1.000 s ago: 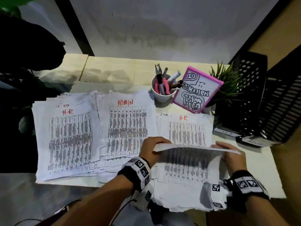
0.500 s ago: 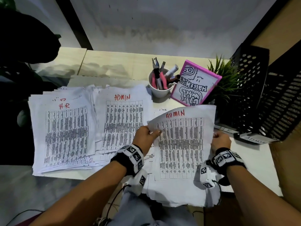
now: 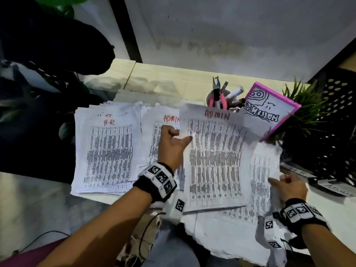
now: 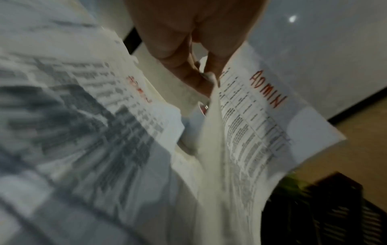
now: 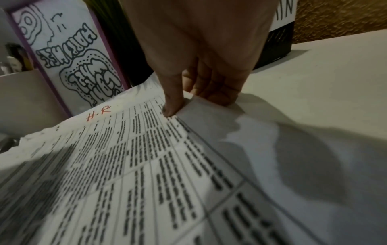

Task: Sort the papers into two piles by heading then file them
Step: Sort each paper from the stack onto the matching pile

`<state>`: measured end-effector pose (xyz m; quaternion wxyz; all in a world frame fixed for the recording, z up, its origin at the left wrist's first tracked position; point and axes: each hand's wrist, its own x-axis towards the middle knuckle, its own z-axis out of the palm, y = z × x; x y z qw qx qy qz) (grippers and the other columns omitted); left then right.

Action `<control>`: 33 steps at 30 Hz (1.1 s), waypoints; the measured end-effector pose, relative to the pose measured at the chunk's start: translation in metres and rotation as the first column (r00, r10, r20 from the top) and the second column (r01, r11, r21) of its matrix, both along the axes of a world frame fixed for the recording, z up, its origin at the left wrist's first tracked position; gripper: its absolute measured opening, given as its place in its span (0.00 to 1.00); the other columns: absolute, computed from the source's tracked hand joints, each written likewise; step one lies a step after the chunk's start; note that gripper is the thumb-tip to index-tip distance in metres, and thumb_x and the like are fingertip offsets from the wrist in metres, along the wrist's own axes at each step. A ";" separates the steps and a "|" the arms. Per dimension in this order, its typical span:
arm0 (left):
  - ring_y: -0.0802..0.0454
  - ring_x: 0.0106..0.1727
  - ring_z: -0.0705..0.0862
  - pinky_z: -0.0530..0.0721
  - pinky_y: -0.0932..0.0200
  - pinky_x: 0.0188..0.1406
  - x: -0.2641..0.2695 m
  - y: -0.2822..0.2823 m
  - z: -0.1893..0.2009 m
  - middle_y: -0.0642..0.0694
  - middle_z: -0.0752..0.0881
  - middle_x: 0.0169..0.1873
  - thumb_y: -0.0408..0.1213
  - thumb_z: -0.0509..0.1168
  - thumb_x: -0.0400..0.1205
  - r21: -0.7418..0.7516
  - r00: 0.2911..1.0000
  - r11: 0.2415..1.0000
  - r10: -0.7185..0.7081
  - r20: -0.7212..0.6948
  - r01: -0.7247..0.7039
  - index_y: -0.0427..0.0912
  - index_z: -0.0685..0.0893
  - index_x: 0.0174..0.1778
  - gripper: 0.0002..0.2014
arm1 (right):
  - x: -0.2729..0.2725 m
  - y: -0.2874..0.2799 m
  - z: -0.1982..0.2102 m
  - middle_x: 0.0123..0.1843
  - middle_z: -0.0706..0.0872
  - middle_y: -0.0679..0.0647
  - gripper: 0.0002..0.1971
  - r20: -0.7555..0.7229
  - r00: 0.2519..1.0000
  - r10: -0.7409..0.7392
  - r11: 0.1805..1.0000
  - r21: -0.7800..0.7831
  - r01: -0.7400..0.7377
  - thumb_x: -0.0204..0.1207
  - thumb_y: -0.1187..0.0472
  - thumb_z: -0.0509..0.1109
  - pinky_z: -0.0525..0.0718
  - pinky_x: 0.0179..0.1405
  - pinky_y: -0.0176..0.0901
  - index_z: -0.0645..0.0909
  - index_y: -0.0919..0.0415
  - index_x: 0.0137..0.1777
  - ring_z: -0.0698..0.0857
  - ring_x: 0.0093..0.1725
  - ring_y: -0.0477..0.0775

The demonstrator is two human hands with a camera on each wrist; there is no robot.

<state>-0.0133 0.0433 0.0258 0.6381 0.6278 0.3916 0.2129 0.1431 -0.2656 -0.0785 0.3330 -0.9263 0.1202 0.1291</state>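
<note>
So we've got an ADMIN sheet up off the tabletop, left hand pinching its left edge near the top, thumb on the printed face and fingers behind it. It hangs just right of the ADMIN pile, overlapping that pile's edge, with the H.R pile further left. Our right hand sits on the unsorted stack, thumb pressed on the right edge of its top H.R sheet and fingers curled under that edge, so it looks like it's gripping the next one. To do this step well, we reckon: swing the sheet left, low and flat so it doesn't catch air, square its top with the ADMIN heading below, and only then let the pinch go. Watch the mug of pens and the pink frame behind it, both close to the sheet's top edge. The trays on the right come later.
</note>
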 end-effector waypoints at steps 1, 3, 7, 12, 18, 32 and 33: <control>0.55 0.32 0.71 0.74 0.63 0.36 -0.002 0.015 -0.001 0.51 0.73 0.35 0.28 0.73 0.74 0.053 0.999 0.998 0.037 -0.016 -0.036 0.42 0.68 0.41 0.17 | 0.001 0.000 -0.001 0.39 0.84 0.64 0.13 -0.005 1.000 0.004 1.000 -0.011 -0.004 0.64 0.64 0.82 0.75 0.43 0.45 0.79 0.67 0.37 0.80 0.39 0.59; 0.54 0.33 0.73 0.74 0.63 0.37 -0.008 0.044 0.000 0.50 0.76 0.34 0.28 0.73 0.74 0.123 0.994 0.989 0.090 -0.059 -0.082 0.44 0.73 0.37 0.13 | 0.002 0.000 -0.005 0.33 0.81 0.62 0.13 0.001 1.000 0.022 0.999 -0.031 -0.022 0.64 0.64 0.82 0.73 0.40 0.44 0.79 0.69 0.34 0.76 0.35 0.57; 0.45 0.55 0.84 0.79 0.59 0.54 -0.016 0.090 -0.019 0.45 0.86 0.50 0.29 0.70 0.77 0.204 0.969 0.978 0.091 -0.232 -0.043 0.40 0.86 0.48 0.06 | 0.002 -0.001 -0.009 0.32 0.81 0.63 0.13 0.013 0.998 0.057 0.996 -0.072 -0.056 0.64 0.62 0.82 0.72 0.37 0.41 0.80 0.65 0.30 0.76 0.33 0.57; 0.32 0.54 0.85 0.83 0.55 0.40 -0.022 0.115 -0.046 0.34 0.84 0.59 0.20 0.58 0.79 0.192 0.902 0.965 -0.082 -0.425 0.178 0.46 0.82 0.60 0.20 | 0.000 -0.003 -0.011 0.36 0.85 0.62 0.13 -0.007 1.000 0.025 0.997 -0.071 -0.026 0.62 0.59 0.83 0.74 0.20 0.28 0.86 0.68 0.39 0.80 0.35 0.55; 0.50 0.61 0.79 0.81 0.58 0.56 -0.025 0.114 -0.059 0.45 0.75 0.71 0.14 0.54 0.73 0.199 0.883 0.941 -0.164 -0.440 0.274 0.45 0.75 0.68 0.31 | -0.011 0.006 -0.002 0.36 0.85 0.63 0.10 0.046 0.999 0.008 1.000 0.000 -0.008 0.65 0.60 0.80 0.77 0.27 0.28 0.86 0.65 0.41 0.81 0.34 0.58; 0.52 0.63 0.78 0.79 0.71 0.48 0.005 -0.037 -0.038 0.52 0.76 0.63 0.42 0.73 0.76 -0.148 0.847 0.853 -0.518 -0.117 0.501 0.45 0.64 0.77 0.35 | -0.031 0.000 0.071 0.29 0.85 0.40 0.13 0.258 0.962 -0.093 0.865 0.499 -0.050 0.76 0.71 0.69 0.79 0.37 0.28 0.85 0.54 0.35 0.79 0.33 0.40; 0.53 0.60 0.80 0.81 0.67 0.49 0.007 -0.046 -0.039 0.54 0.78 0.61 0.44 0.75 0.74 -0.178 0.837 0.840 -0.535 -0.115 0.513 0.46 0.67 0.75 0.35 | -0.030 -0.003 0.074 0.29 0.85 0.41 0.12 0.252 0.963 -0.097 0.856 0.514 -0.048 0.76 0.71 0.69 0.80 0.38 0.32 0.84 0.54 0.35 0.79 0.33 0.42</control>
